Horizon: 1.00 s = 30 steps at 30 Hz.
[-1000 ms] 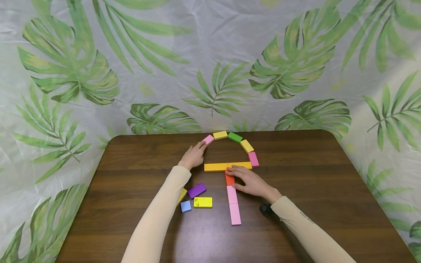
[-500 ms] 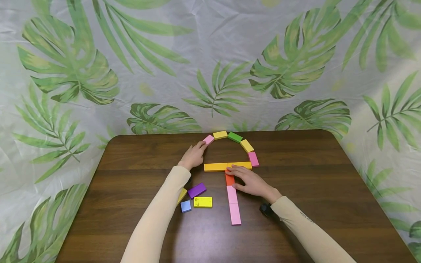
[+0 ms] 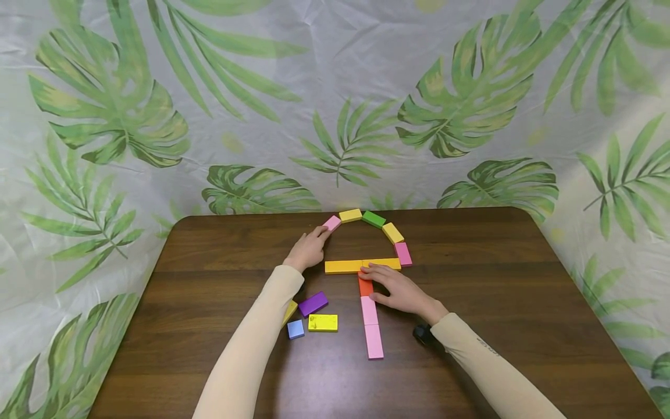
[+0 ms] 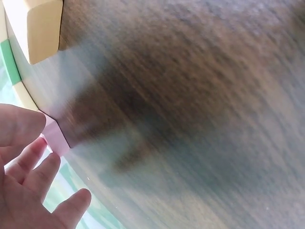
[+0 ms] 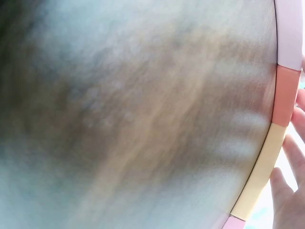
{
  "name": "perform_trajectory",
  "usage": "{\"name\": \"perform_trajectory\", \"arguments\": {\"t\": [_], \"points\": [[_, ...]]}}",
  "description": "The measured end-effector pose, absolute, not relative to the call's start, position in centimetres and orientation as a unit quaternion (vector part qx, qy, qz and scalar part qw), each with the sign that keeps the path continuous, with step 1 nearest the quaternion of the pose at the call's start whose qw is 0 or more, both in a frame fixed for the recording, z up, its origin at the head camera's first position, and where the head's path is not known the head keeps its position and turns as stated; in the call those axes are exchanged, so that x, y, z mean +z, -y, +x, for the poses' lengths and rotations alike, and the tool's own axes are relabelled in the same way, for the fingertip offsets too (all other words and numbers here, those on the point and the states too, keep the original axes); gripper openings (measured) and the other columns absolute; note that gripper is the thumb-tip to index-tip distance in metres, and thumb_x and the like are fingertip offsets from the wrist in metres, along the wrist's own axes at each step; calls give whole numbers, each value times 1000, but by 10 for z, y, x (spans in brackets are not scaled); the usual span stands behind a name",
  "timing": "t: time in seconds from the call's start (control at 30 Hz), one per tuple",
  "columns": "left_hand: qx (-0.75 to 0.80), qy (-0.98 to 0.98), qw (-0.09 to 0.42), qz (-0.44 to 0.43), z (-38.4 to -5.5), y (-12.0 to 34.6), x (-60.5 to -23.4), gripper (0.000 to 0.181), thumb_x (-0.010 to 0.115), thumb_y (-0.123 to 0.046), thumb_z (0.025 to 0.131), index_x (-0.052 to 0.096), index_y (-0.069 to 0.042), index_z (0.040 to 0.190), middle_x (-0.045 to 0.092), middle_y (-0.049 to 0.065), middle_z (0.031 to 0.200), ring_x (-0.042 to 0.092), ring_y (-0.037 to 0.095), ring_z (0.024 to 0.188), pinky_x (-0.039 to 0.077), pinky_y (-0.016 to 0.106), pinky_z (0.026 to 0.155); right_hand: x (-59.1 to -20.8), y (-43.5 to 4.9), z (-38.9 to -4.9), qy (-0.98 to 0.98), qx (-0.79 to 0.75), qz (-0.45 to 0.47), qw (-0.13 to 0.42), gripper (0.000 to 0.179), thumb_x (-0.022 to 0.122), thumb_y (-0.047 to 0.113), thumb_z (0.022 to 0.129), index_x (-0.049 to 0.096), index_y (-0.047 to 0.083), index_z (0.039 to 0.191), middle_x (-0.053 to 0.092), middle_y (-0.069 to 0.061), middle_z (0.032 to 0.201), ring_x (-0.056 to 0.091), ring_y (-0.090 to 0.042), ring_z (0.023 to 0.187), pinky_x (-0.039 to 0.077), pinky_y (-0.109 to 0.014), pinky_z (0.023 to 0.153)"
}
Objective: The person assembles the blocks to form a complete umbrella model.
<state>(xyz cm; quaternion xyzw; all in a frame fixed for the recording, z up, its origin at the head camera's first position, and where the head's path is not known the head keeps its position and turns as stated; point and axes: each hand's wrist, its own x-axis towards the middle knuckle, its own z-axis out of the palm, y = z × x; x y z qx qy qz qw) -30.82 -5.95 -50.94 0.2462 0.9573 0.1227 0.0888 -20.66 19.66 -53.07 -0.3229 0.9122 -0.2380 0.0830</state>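
At the far edge of the table, my left hand (image 3: 307,247) pinches the light pink block (image 3: 332,223) that ends the left side of an arc of blocks; the left wrist view shows thumb and fingertips right at this pink block (image 4: 55,136). Yellow (image 3: 350,216), green (image 3: 374,219), yellow (image 3: 392,233) and darker pink (image 3: 403,254) blocks continue the arc. My right hand (image 3: 400,289) lies with relaxed fingers over the orange bar (image 3: 342,267) and the red block (image 3: 366,286). Two pink blocks (image 3: 369,311) run down from the red one.
Loose purple (image 3: 313,304), bright yellow (image 3: 323,323) and blue (image 3: 295,329) blocks lie left of the pink column. Another yellow block (image 3: 290,312) is partly hidden by the left sleeve. A leaf-print curtain (image 3: 345,116) hangs behind the wooden table (image 3: 471,250).
The light pink block under my left fingers has shifted very slightly to the right. My right hand and the other blocks stay where they were.
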Motion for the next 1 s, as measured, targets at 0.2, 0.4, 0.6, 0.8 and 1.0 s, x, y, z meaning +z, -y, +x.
{"name": "perform_trajectory", "arguments": {"t": [0.2, 0.4, 0.6, 0.8, 1.0], "points": [[129, -956, 81, 250, -307, 62, -510, 55, 45, 2, 92, 39, -5, 146, 34, 13, 149, 39, 29, 133, 26, 53, 108, -531, -196, -206, -912, -239, -324, 82, 54, 62, 31, 93, 49, 11, 141, 41, -5, 148, 31, -27, 138, 26, -48, 109], [151, -950, 62, 268, -303, 73, -509, 51, 48, 1, 92, 41, 0, 143, 38, 17, 146, 39, 33, 132, 29, 53, 106, -531, -197, -205, -911, -241, -324, 82, 54, 62, 31, 92, 49, 11, 141, 41, -5, 148, 31, -27, 138, 26, -48, 109], [173, -942, 58, 282, -289, 89, -503, 53, 50, -1, 93, 38, 1, 144, 37, 19, 146, 39, 34, 132, 29, 54, 106, -531, -197, -205, -911, -241, -322, 86, 54, 62, 30, 92, 49, 11, 141, 41, -5, 148, 30, -28, 138, 26, -48, 110], [192, -935, 50, 293, -269, 107, -497, 51, 52, -1, 94, 40, 0, 143, 37, 18, 146, 40, 34, 131, 29, 55, 106, -531, -198, -205, -911, -239, -325, 84, 55, 62, 31, 92, 49, 11, 141, 41, -5, 148, 30, -28, 138, 26, -48, 109], [220, -921, 40, 320, -245, 122, -498, 50, 54, 0, 93, 44, -2, 142, 39, 15, 146, 42, 33, 130, 33, 49, 105, -530, -197, -206, -911, -239, -325, 81, 55, 63, 31, 92, 49, 10, 141, 41, -5, 148, 30, -28, 138, 26, -48, 109]]}}
